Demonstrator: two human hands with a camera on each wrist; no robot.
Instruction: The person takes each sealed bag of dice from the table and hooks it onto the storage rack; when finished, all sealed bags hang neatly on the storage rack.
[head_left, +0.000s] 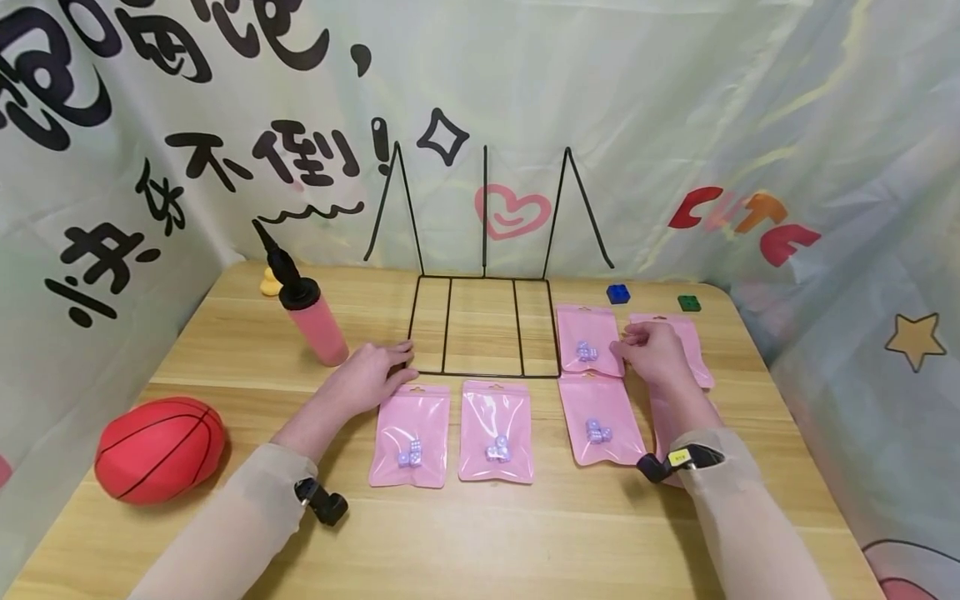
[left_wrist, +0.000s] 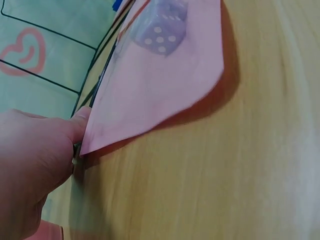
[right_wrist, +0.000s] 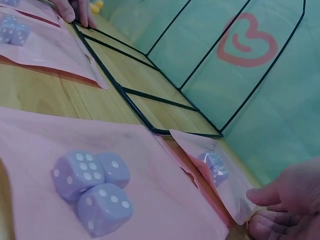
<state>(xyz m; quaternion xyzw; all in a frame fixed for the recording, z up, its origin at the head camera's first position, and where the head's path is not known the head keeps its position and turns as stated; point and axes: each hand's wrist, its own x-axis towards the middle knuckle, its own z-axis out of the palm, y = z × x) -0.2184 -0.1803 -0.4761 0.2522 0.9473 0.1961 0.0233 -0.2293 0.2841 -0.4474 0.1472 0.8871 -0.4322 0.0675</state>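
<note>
A black wire rack [head_left: 483, 374] lies against the back wall, hooks upward. My left hand [head_left: 369, 375] grips its front left corner, thumb at the front bar and fingers at the side bar. Right of the rack, my right hand [head_left: 656, 354] pinches the right edge of a pink zip bag [head_left: 577, 329] holding lilac dice [head_left: 587, 352]. That bag's near edge looks raised in the right wrist view. Closer in lies a second dice bag [head_left: 588, 392], large in the right wrist view. Two more, a left bag [head_left: 397, 417] and a middle bag [head_left: 495, 408], lie before the rack.
Farther right, more pink bags [head_left: 693, 350] lie partly under my right forearm. Behind them sit a blue brick [head_left: 618, 293] and a green brick [head_left: 689, 303]. On the left stand a pink hand pump [head_left: 318, 329] and a dented red ball [head_left: 160, 450]; a yellow toy [head_left: 268, 283] is half hidden.
</note>
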